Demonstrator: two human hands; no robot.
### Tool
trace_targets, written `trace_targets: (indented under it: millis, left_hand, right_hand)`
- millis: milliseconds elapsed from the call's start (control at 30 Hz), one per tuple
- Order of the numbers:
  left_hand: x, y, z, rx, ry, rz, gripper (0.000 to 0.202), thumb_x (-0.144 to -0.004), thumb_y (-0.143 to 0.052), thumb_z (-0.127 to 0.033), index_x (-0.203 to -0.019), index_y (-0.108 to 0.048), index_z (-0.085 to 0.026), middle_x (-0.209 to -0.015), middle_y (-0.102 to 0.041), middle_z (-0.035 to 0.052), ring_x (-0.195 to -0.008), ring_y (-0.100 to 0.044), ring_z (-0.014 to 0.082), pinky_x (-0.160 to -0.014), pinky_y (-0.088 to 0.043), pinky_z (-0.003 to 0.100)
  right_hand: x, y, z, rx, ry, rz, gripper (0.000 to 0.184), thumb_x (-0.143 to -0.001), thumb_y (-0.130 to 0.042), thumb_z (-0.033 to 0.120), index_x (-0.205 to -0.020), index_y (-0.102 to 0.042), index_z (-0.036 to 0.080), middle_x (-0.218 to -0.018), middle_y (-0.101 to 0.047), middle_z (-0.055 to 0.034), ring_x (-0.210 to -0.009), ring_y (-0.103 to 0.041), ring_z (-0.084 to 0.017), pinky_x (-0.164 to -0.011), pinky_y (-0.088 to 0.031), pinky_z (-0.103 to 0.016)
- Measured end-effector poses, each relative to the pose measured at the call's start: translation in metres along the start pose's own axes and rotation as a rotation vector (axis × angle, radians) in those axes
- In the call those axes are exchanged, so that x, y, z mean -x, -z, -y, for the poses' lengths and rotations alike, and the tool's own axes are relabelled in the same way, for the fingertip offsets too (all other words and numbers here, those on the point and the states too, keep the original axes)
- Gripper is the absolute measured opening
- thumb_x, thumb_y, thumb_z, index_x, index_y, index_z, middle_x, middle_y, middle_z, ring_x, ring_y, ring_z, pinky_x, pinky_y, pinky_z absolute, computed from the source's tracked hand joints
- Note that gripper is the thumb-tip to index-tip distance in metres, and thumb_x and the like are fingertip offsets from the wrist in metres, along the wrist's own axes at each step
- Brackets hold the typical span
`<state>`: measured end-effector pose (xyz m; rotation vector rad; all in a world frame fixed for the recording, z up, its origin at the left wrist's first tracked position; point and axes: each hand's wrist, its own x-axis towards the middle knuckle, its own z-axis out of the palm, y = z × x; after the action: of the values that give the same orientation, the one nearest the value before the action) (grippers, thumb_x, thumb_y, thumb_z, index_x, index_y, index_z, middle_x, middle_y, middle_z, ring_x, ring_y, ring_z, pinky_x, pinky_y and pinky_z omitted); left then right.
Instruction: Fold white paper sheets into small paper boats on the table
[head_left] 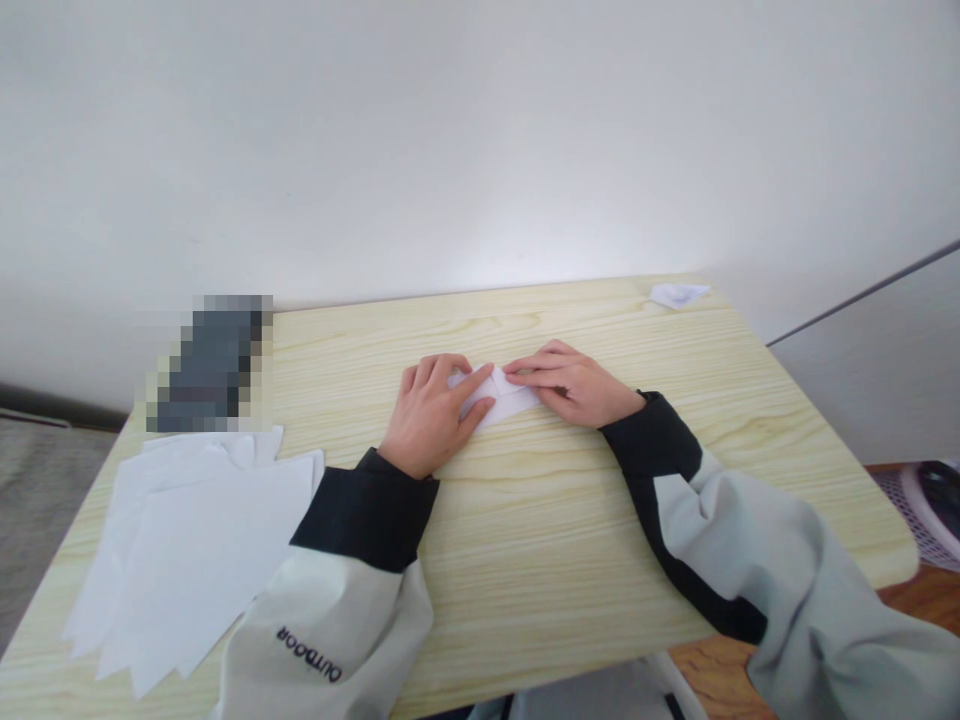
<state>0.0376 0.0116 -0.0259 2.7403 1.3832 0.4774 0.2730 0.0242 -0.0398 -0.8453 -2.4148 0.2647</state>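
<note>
A small folded piece of white paper (510, 403) lies on the table between my two hands, with a crease across its upper part. My left hand (431, 410) grips its left end, thumb along the near edge and index finger on top, the other fingers curled behind. From the other side, my right hand (574, 385) has its fingertips closed on the right end of the paper. Part of the paper is hidden under the fingers of both hands.
Several loose white sheets (217, 540) are fanned out on the left of the wooden table (525, 560). Behind them is a dark blurred-out object (214, 360). A folded white paper piece (679, 294) sits at the back right. A pink basket (919, 520) stands on the floor at right.
</note>
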Motion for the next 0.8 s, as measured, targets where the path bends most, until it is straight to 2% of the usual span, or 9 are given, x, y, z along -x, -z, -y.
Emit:
trace_targets:
  millis: [500,700,800]
  left_hand:
    - [-0.0006,0.0014,-0.0020,-0.025,0.001,0.008,0.040,-0.091,-0.047,-0.040,-0.127,-0.057,-0.024,-0.115,-0.056,0.0096,-0.108,-0.047,0.0284,-0.091,-0.038,0.046]
    - [-0.0005,0.0015,-0.0026,-0.055,0.002,0.020,0.040,-0.091,-0.047,-0.041,-0.127,-0.056,-0.025,-0.117,-0.056,0.0096,-0.109,-0.047,0.0288,-0.090,-0.038,0.046]
    - [-0.0002,0.0006,-0.0023,-0.065,-0.004,0.014,0.044,-0.092,-0.047,-0.040,-0.133,-0.051,-0.025,-0.116,-0.056,0.0099,-0.108,-0.047,0.0287,-0.089,-0.038,0.045]
  right_hand:
    - [-0.0011,0.0013,0.0005,0.011,0.010,0.015,0.037,-0.082,-0.045,0.006,-0.107,-0.069,0.018,-0.115,-0.067,-0.0060,-0.098,-0.056,-0.020,-0.091,-0.048,-0.040]
    - [-0.0018,0.0007,0.0024,-0.059,-0.011,-0.032,0.036,-0.078,-0.047,0.004,-0.100,-0.071,0.018,-0.097,-0.065,-0.0080,-0.090,-0.057,-0.018,-0.083,-0.050,-0.037]
    - [-0.0024,0.0005,0.0030,-0.064,-0.028,-0.038,0.036,-0.078,-0.047,0.004,-0.099,-0.071,0.020,-0.095,-0.063,-0.0071,-0.088,-0.057,-0.018,-0.082,-0.050,-0.036]
